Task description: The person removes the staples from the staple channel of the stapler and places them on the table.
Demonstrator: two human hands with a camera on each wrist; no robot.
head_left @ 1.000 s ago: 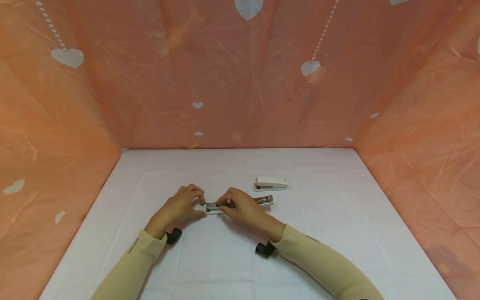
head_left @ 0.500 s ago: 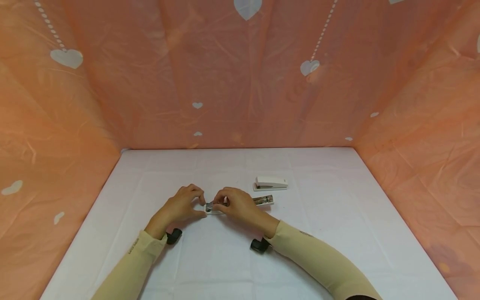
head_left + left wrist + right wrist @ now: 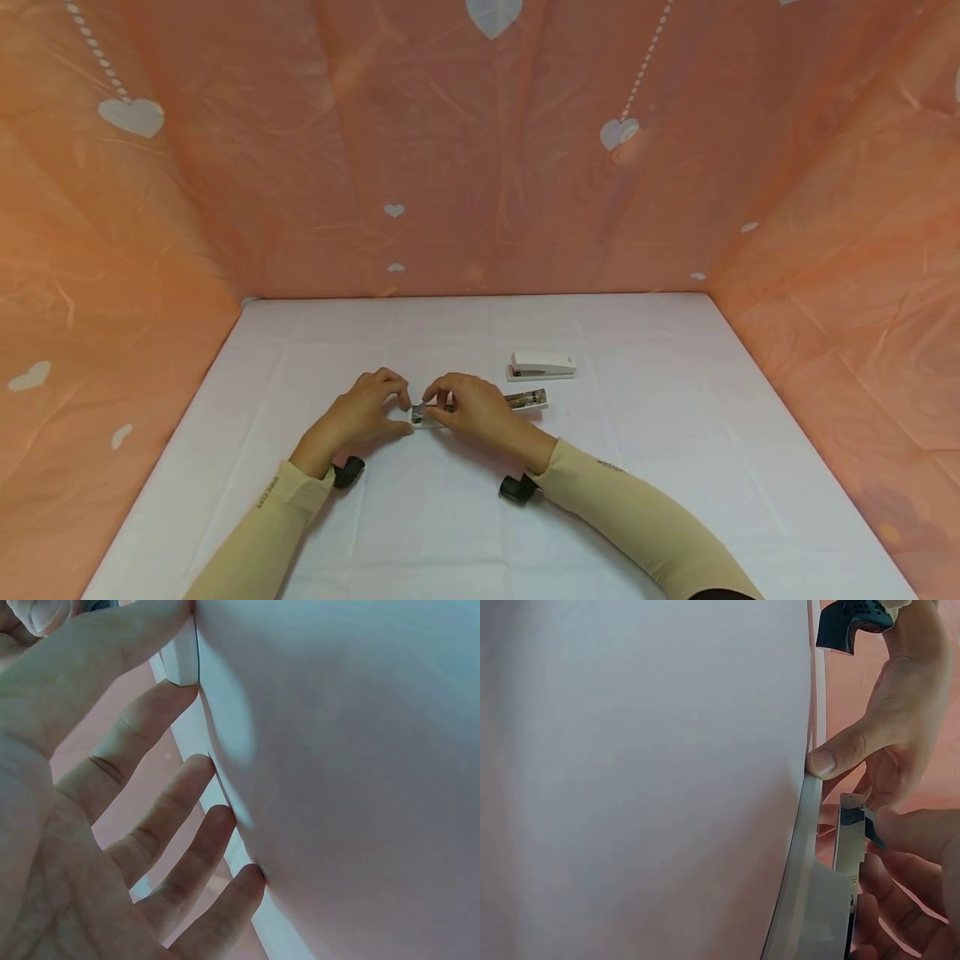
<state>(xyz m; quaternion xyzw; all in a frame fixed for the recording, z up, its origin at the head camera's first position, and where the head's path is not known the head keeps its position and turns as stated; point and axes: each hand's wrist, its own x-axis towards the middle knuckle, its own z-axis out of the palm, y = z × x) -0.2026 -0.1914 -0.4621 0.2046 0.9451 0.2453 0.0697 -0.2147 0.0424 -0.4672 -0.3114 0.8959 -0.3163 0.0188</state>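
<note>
A white stapler lies swung open on the white table (image 3: 645,433), its left end (image 3: 420,417) between both hands and its right end (image 3: 529,401) showing past the right hand. My left hand (image 3: 371,410) pinches the left end between thumb and forefinger. In the left wrist view its fingertips (image 3: 225,817) rest on the table and the stapler's white end (image 3: 180,664) sits by the thumb. My right hand (image 3: 468,408) grips the stapler's metal magazine (image 3: 850,840) above the grey base (image 3: 814,900). The left thumb (image 3: 832,757) shows there too.
A second white stapler (image 3: 542,366), closed, stands just behind the open one's right end. Orange cloth with white hearts (image 3: 480,150) walls the table at the back and on both sides. Small black wrist cameras (image 3: 516,488) sit under each wrist.
My right hand has slid left along the open stapler toward the left hand, uncovering more of its right end. The left hand has stayed put.
</note>
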